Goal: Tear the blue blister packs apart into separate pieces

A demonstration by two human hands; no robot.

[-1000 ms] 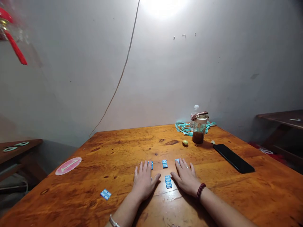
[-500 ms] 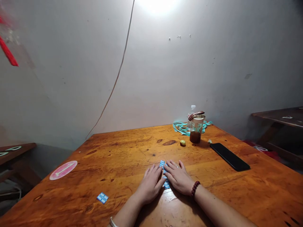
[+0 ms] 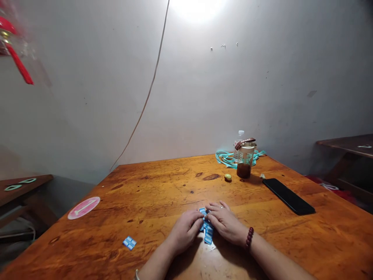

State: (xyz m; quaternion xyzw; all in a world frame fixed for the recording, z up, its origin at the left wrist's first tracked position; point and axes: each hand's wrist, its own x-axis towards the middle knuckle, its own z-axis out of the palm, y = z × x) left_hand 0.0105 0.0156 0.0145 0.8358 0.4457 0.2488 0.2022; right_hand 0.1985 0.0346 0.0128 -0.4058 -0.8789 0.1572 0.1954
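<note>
Several small blue-and-white cards [image 3: 208,235] lie loosely overlapped on the wooden table [image 3: 163,190], between my two hands. My left hand [image 3: 184,230] has its fingers curled in against the left side of the cards. From the right, my right hand [image 3: 229,224], with a ring and a dark red bead bracelet, presses bent fingers on the same cards. Both hands partly hide them. One more blue-and-white patterned piece [image 3: 129,242], card-like, lies flat apart from the others, left of my left forearm.
A black phone [image 3: 288,196] rests on the right. Behind it stand a strapped cup [image 3: 244,169] of dark liquid and a clear bottle [image 3: 240,134] by a turquoise ribbon [image 3: 225,159]. A small yellow-green item [image 3: 228,177] lies nearby. A pink round sticker [image 3: 84,208] is at left.
My hands, flatter with fingers stretched before, now curl around the cards and have drawn slightly closer to me. More of the cards shows at the near end. The camera view has shifted slightly.
</note>
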